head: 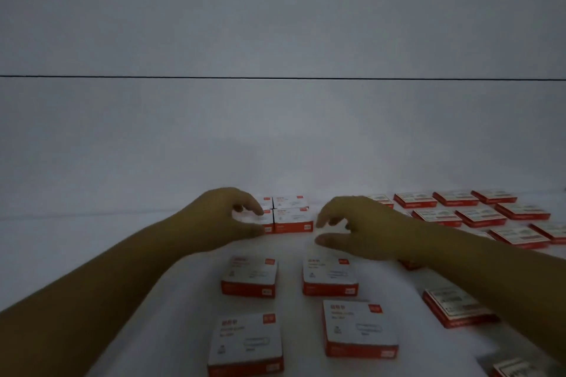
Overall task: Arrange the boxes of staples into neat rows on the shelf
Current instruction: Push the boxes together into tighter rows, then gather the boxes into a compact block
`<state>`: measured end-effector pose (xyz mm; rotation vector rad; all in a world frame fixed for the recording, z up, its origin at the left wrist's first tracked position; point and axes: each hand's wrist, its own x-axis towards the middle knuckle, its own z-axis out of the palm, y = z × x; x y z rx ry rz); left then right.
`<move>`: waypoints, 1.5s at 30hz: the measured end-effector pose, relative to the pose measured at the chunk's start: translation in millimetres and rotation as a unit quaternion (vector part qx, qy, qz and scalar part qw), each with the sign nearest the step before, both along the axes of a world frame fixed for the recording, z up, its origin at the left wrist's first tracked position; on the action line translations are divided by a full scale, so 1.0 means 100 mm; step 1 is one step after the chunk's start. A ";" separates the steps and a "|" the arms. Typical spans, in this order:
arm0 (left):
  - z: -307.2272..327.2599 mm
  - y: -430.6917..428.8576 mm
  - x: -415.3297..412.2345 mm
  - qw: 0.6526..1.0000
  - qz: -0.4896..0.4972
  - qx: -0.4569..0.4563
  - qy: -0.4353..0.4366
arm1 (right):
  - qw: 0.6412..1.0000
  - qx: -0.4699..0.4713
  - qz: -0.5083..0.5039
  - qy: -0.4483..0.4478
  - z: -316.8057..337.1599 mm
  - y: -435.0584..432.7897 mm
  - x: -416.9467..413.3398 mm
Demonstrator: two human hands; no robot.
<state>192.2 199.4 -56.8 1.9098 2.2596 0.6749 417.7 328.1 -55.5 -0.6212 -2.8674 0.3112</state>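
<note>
— Where is the left hand [226, 217]?
— Over the white shelf [92, 223], its grip clamped on the left end of the back block of staple boxes [292, 219], thumb in front, fingers on top.
— And the right hand [352, 223]?
— Just right of that block, grip apart, holding nothing. Four loose boxes [249, 277] lie nearer; flat rows of boxes [481, 214] sit far right.

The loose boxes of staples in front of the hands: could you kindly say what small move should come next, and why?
Probably lower the right hand onto the loose box just below it and slide it back beside the tidy block. That hand hovers empty, the left hand is at the block's left end, and the box sits apart.
</note>
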 end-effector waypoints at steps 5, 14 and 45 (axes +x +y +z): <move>-0.13 -0.39 0.05 0.990 -0.067 -0.105 0.062 | 0.997 0.026 0.061 -0.039 0.04 -0.27 0.42; -0.34 -0.35 0.17 0.995 0.002 0.029 0.096 | 0.993 0.102 0.053 0.006 -0.16 -0.17 0.08; -0.10 -1.13 0.72 0.983 -0.106 0.010 0.147 | 0.986 0.089 0.113 -0.082 -0.12 -0.79 0.63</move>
